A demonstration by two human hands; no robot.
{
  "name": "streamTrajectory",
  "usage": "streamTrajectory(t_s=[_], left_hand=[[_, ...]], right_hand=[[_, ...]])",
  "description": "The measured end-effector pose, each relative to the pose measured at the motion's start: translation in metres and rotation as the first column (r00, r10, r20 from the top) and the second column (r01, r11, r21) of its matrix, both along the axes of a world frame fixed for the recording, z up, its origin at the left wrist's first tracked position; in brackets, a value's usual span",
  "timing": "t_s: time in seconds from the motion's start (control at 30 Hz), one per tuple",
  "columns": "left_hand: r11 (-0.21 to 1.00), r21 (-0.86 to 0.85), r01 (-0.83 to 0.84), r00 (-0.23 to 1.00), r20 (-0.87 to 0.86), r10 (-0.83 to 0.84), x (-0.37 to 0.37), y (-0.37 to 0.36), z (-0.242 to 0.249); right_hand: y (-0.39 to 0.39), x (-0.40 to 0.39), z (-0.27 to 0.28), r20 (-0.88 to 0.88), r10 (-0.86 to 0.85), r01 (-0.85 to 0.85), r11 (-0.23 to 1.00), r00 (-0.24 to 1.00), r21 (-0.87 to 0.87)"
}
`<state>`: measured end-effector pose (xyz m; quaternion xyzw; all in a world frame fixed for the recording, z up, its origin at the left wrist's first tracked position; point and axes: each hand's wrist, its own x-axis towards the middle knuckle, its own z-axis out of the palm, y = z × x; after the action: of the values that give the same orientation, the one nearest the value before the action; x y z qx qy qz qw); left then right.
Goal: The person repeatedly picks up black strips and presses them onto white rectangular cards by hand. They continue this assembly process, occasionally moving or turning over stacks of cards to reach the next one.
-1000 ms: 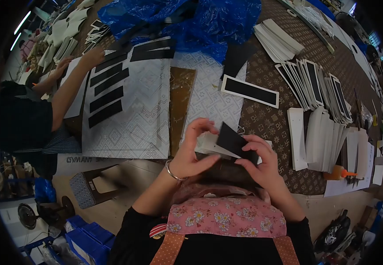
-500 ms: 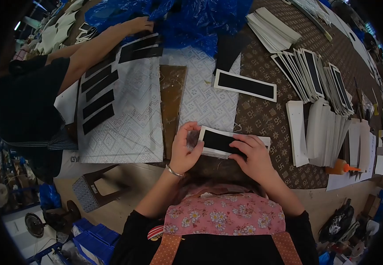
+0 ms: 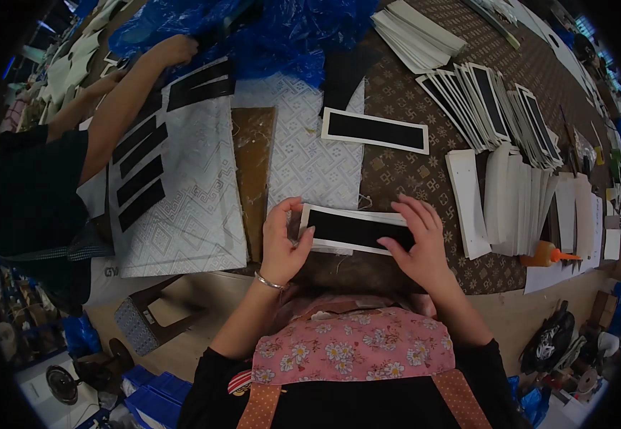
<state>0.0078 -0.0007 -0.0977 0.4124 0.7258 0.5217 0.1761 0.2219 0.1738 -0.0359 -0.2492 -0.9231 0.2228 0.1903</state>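
Note:
In front of me is a white rectangular card with a black strip (image 3: 353,229) on its face, with other white pieces showing beneath it. My left hand (image 3: 282,247) holds its left end, thumb on the front edge and fingers at the back corner. My right hand (image 3: 425,243) is curved around the right end, its thumb over the black strip and fingers at the far edge. Just beyond lies another black-faced white card (image 3: 375,131), flat across patterned pale fabric (image 3: 292,154) and the brown cloth.
Stacks of black-faced cards (image 3: 468,107) and plain white strips (image 3: 514,204) stand at right, near an orange bottle (image 3: 543,254). A co-worker's arm (image 3: 128,100) reaches over a pale panel (image 3: 196,214) bearing black strips. Blue plastic (image 3: 253,43) is heaped at the back.
My right hand has moved from the middle of the black strip to the card's right end. The co-worker's hand has shifted slightly. The whole view has shifted a little.

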Motion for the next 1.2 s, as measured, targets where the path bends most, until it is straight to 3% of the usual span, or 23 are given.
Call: streamTrajectory(t_s=[0.03, 0.1, 0.2, 0.3, 0.7, 0.8, 1.03, 1.13, 1.2], left_hand=[[0.999, 0.031, -0.037, 0.999, -0.035, 0.038, 0.001, 0.001, -0.001], [0.999, 0.031, -0.027, 1.0, -0.009, 0.027, 0.002, 0.002, 0.0], [1.0, 0.016, -0.022, 1.0, 0.022, 0.022, 0.003, 0.002, 0.003], [1.0, -0.003, -0.027, 0.998, -0.05, 0.027, 0.002, 0.001, 0.005], [1.0, -0.028, -0.012, 1.0, 0.024, 0.013, 0.001, -0.001, -0.002], [1.0, -0.02, -0.005, 0.998, -0.064, 0.004, 0.003, 0.0, 0.004], [1.0, -0.013, -0.005, 0.999, -0.045, 0.005, 0.007, 0.0, 0.009], [0.989, -0.124, 0.075, 0.991, -0.1, -0.088, 0.009, -0.001, 0.019], [0.973, -0.23, 0.016, 0.8, -0.581, -0.15, 0.022, 0.003, 0.033]], right_hand=[[0.001, 0.007, -0.005, 0.008, -0.012, 0.012, 1.0, 1.0, 0.003], [-0.002, 0.022, -0.017, -0.099, -0.214, 0.183, 0.949, 0.972, -0.257], [-0.005, 0.03, -0.022, -0.089, -0.307, 0.251, 0.886, 0.947, -0.389], [-0.003, 0.033, -0.033, -0.11, -0.306, 0.24, 0.885, 0.946, -0.398], [0.0, 0.033, -0.035, -0.118, -0.277, 0.223, 0.912, 0.954, -0.346], [0.0, 0.033, -0.036, -0.109, -0.279, 0.227, 0.911, 0.954, -0.345], [0.0, 0.033, -0.034, -0.085, -0.273, 0.226, 0.907, 0.958, -0.356], [0.0, 0.034, -0.035, -0.076, -0.246, 0.21, 0.925, 0.966, -0.316], [-0.001, 0.033, -0.034, -0.073, -0.237, 0.206, 0.932, 0.969, -0.299]])
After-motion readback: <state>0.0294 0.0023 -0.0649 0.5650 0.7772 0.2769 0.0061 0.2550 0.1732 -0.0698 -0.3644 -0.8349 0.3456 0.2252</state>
